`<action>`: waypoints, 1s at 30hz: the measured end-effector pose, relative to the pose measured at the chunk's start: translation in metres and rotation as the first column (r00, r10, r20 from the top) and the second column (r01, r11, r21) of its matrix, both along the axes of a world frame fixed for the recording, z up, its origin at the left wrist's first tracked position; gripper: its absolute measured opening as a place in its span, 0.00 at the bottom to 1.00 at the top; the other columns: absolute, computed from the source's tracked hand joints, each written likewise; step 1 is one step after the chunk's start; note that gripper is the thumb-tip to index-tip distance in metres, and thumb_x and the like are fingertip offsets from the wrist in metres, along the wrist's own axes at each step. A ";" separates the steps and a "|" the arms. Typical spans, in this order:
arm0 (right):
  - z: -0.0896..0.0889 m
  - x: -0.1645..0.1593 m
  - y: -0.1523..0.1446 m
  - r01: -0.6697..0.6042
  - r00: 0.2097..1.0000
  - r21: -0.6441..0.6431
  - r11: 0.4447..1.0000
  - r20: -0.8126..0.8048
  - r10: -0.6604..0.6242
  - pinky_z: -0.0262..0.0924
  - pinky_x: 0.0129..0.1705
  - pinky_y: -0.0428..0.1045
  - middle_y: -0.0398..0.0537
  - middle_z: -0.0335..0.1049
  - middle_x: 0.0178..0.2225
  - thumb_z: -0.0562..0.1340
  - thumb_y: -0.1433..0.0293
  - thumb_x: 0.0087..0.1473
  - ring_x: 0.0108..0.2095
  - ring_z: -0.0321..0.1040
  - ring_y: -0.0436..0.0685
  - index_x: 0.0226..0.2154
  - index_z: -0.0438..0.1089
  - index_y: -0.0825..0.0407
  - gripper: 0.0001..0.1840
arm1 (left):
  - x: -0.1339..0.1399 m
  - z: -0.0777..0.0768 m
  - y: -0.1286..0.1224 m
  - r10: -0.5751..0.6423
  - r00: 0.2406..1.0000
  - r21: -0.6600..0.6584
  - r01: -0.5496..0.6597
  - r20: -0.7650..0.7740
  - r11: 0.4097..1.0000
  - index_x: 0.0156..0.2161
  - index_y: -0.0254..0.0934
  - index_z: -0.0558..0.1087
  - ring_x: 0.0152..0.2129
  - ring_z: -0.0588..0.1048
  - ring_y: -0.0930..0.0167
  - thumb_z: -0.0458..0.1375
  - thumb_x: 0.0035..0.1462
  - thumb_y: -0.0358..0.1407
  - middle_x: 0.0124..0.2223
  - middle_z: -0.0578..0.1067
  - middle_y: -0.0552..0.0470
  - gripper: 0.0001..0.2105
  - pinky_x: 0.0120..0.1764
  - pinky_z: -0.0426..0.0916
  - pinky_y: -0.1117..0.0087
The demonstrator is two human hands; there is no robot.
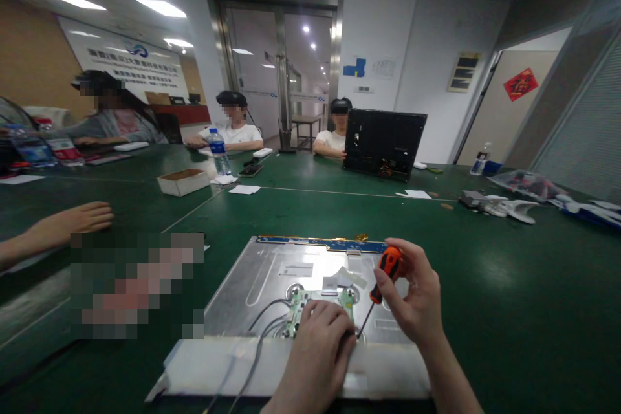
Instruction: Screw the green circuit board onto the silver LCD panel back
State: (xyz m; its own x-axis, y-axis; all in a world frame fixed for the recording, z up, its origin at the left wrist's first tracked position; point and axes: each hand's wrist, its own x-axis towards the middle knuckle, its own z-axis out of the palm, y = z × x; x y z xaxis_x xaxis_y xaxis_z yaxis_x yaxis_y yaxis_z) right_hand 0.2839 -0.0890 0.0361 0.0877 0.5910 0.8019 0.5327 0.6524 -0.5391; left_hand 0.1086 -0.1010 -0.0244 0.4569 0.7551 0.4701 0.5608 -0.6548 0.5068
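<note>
My right hand grips a red and black screwdriver by its handle. The tool leans, with its tip down at the lower right corner of a green circuit board. My left hand rests over that board, fingers bent together and thumb close to the screwdriver tip. What its fingertips hold, if anything, is hidden. The board lies on a silver metal panel that has a blue strip along its far edge. Dark cables run from the board's left side toward me.
A co-worker's hand reaches in from the left. Across the green table sit several people, one behind an upright black panel. An open white box, a water bottle and a phone stand or lie beyond the metal panel.
</note>
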 end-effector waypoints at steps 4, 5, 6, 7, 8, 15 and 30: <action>-0.003 -0.003 0.002 0.006 0.999 0.008 1.000 0.040 -0.006 0.64 0.22 0.43 0.40 0.67 0.28 0.63 0.70 0.56 0.22 0.63 0.48 0.49 0.64 0.49 0.18 | -0.001 0.001 0.000 -0.018 1.000 -0.019 0.018 0.005 1.000 0.33 0.38 0.71 0.36 0.71 0.63 0.58 0.52 0.20 0.36 0.75 0.52 0.09 0.45 0.60 0.58; -0.003 -0.005 0.002 -0.005 0.998 0.018 1.000 0.059 0.004 0.63 0.21 0.42 0.39 0.67 0.28 0.62 0.71 0.56 0.21 0.63 0.48 0.49 0.64 0.49 0.18 | -0.001 0.000 0.000 -0.019 1.000 -0.020 0.019 0.008 1.000 0.33 0.38 0.71 0.36 0.71 0.64 0.57 0.52 0.20 0.36 0.75 0.52 0.09 0.46 0.60 0.58; -0.002 -0.006 0.002 -0.015 0.997 0.031 0.999 0.077 0.013 0.62 0.21 0.42 0.39 0.67 0.27 0.62 0.71 0.56 0.20 0.63 0.47 0.49 0.64 0.49 0.18 | -0.001 0.000 0.000 -0.021 1.000 -0.020 0.021 0.008 1.000 0.33 0.37 0.71 0.37 0.71 0.64 0.57 0.52 0.20 0.36 0.75 0.52 0.10 0.46 0.60 0.58; -0.002 -0.008 0.001 -0.022 0.996 0.044 0.999 0.092 0.018 0.62 0.20 0.42 0.38 0.66 0.26 0.62 0.72 0.56 0.20 0.62 0.47 0.49 0.63 0.49 0.18 | -0.001 -0.001 0.001 -0.022 1.000 -0.019 0.022 0.008 1.000 0.32 0.37 0.71 0.37 0.71 0.64 0.57 0.52 0.20 0.36 0.75 0.52 0.09 0.46 0.59 0.58; -0.001 -0.010 0.001 -0.026 0.994 0.056 0.998 0.106 0.020 0.62 0.20 0.41 0.38 0.66 0.26 0.62 0.72 0.56 0.19 0.62 0.47 0.49 0.63 0.50 0.18 | -0.001 -0.002 0.001 -0.020 1.000 -0.013 0.020 0.011 1.000 0.32 0.37 0.71 0.37 0.71 0.63 0.57 0.52 0.20 0.36 0.75 0.52 0.09 0.46 0.59 0.58; 0.000 -0.015 0.001 -0.018 0.990 0.117 0.993 0.142 0.002 0.62 0.20 0.42 0.39 0.67 0.26 0.61 0.73 0.56 0.19 0.62 0.47 0.50 0.63 0.50 0.18 | -0.003 -0.006 0.002 -0.038 0.999 0.009 0.038 -0.015 0.999 0.36 0.39 0.72 0.38 0.71 0.64 0.55 0.57 0.22 0.38 0.76 0.51 0.09 0.47 0.61 0.58; -0.001 -0.016 0.001 -0.028 0.989 0.099 0.995 0.145 0.014 0.62 0.19 0.42 0.39 0.68 0.26 0.61 0.73 0.57 0.19 0.62 0.47 0.50 0.62 0.50 0.18 | -0.003 -0.004 0.000 -0.017 1.000 0.060 0.019 -0.026 0.998 0.35 0.39 0.71 0.38 0.72 0.64 0.55 0.56 0.21 0.38 0.75 0.52 0.09 0.47 0.61 0.59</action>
